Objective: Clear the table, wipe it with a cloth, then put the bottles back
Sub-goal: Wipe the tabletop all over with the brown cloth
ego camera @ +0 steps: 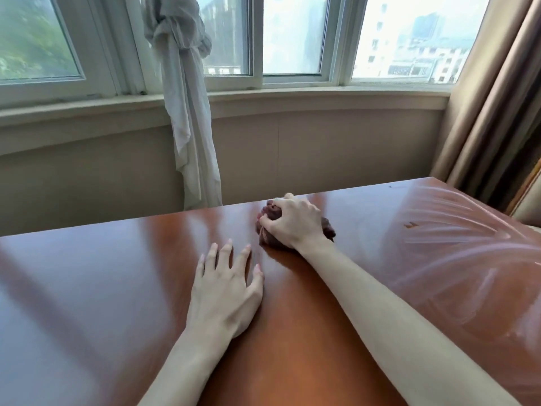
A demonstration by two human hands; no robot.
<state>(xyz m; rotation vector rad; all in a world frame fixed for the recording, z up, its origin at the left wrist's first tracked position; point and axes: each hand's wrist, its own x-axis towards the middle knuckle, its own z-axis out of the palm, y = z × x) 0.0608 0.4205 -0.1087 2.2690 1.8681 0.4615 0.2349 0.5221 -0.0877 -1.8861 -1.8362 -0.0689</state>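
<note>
Two bare hands lie on the glossy wooden table; the right hand clenches a bunched dark-red cloth near the far edge; the left hand rests flat, fingers spread, just beside it; wet streaks fan toward the right edge.

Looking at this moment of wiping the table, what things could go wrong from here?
The right hand grips the dark cloth bunched into a ball, so each pass likely covers only a narrow strip. Wet streaks show only on the table's right part; the left side may get missed. The left hand lies flat on the glossy top and may leave fingerprints there.
</note>
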